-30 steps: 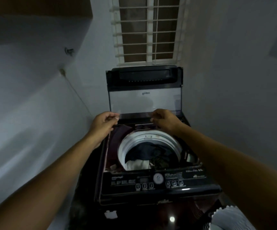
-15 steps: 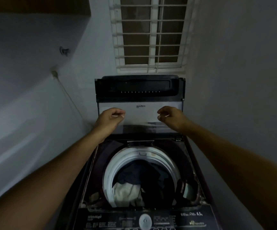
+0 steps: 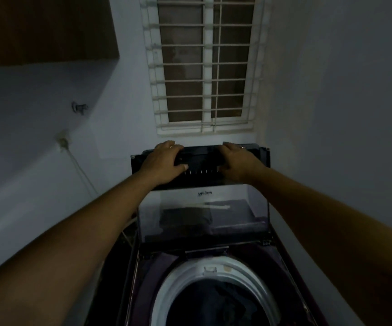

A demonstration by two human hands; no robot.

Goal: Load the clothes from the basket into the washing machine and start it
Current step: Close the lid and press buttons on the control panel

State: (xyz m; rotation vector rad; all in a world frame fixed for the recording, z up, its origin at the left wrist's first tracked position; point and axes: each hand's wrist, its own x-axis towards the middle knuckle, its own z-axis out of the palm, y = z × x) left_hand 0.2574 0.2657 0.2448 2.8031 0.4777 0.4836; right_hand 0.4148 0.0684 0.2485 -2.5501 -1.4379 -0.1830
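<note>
We have both grips on the top strip (image 3: 202,161) of the lid (image 3: 202,217): left grip (image 3: 164,161) and right grip (image 3: 236,161), fingers hooked over its top edge. The lid stands upright on the washing machine (image 3: 286,274), below the window (image 3: 204,67). We judge it rigid, hinged and moderately heavy; the clear panel looks smooth and breakable. So hold the plastic strip, not the panel, and lower under control, no drop. The clothes (image 3: 218,304) sit in the drum (image 3: 173,285): dark, soft, below the rim.
</note>
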